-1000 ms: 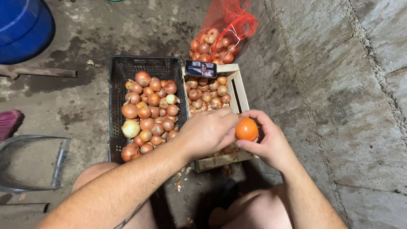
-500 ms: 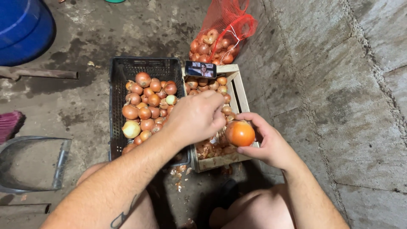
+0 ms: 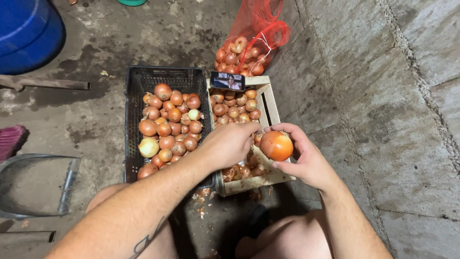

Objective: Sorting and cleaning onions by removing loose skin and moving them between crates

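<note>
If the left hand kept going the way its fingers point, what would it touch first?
Most likely the onion held in the right hand; the left hand reaches towards it, fingertips already close beside it, though depth is unclear.

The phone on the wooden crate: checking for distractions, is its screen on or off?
On. The phone, lying across the wooden crate's far rim, shows a lit, coloured picture on its screen.

A red mesh sack (image 3: 256, 33) of onions leans against the concrete wall at the top of the view, its neck open and slumped. Just below it a phone (image 3: 227, 81) lies flat across the far rim of the wooden crate (image 3: 271, 103) — a small dark rectangle, its screen lit with a bright picture. Left of that crate, touching it, stands a black plastic crate (image 3: 136, 79) — open-topped, with slotted walls.
</note>
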